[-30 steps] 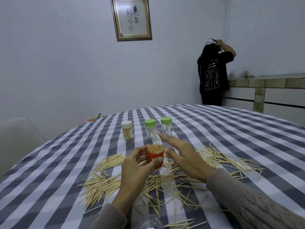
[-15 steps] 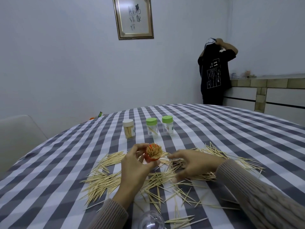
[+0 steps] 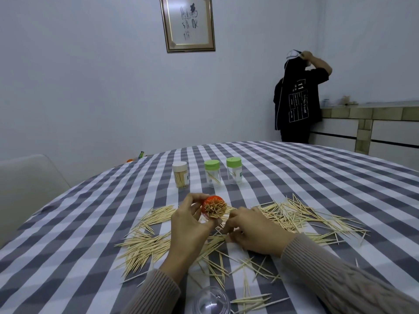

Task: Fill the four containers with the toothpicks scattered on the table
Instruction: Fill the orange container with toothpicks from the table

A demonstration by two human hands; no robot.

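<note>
Toothpicks (image 3: 147, 243): head view; scattered over the checked tablecloth (image 3: 317, 177) in loose heaps at 9, 6 and 3 o'clock of the hands.
Orange container (image 3: 209, 206): lifted off the cloth, tipped so its mouth faces the camera, packed with toothpicks.
Left hand (image 3: 190, 227): fingers and thumb curled round the orange container, gripping it.
Right hand (image 3: 254, 230): at 3 o'clock of the orange container, palm down on the cloth, fingers curled over the loose toothpicks; whether they pinch any, I cannot tell.
White-lidded container (image 3: 180, 174): upright at 12 o'clock of the hands, holding many toothpicks.
Green-lidded containers: two, upright, the nearer one (image 3: 212, 173) just at 3 o'clock of the white-lidded one, the other (image 3: 234, 170) beside it; a few toothpicks in each.
Clear dome lid (image 3: 210, 301): at 6 o'clock, at the table's near edge.
Background: framed calligraphy (image 3: 187, 23) on the wall; a person in black (image 3: 297, 103) at 2 o'clock, back turned.
</note>
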